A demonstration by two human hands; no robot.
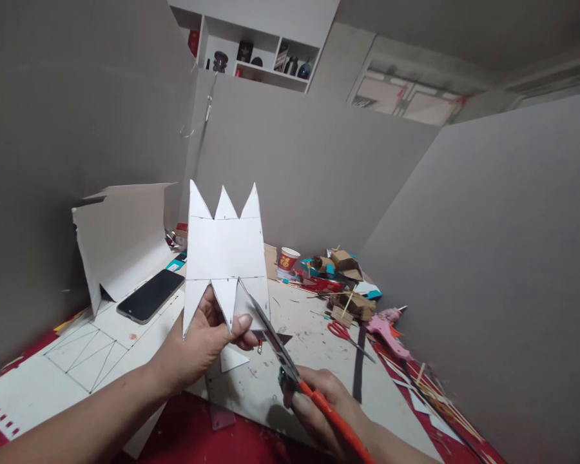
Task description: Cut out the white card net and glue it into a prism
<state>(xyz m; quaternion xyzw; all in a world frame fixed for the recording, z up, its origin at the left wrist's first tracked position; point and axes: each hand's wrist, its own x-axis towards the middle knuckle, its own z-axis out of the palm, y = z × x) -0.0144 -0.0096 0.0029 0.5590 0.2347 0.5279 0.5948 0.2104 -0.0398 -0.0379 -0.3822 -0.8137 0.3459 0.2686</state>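
Paper [226, 248] above board [314, 316]; grey walls [299, 161]; shelved vase [220, 61], perhaps.

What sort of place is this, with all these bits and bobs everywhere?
It's probably a craft corner: the left hand holds a spiky white paper shape, the right hand holds orange-handled scissors, and a pink glue gun lies off to the right.

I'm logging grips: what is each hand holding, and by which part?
Left hand: white paper cutout, around its lower middle spike. Right hand: orange-handled scissors, by the handles.
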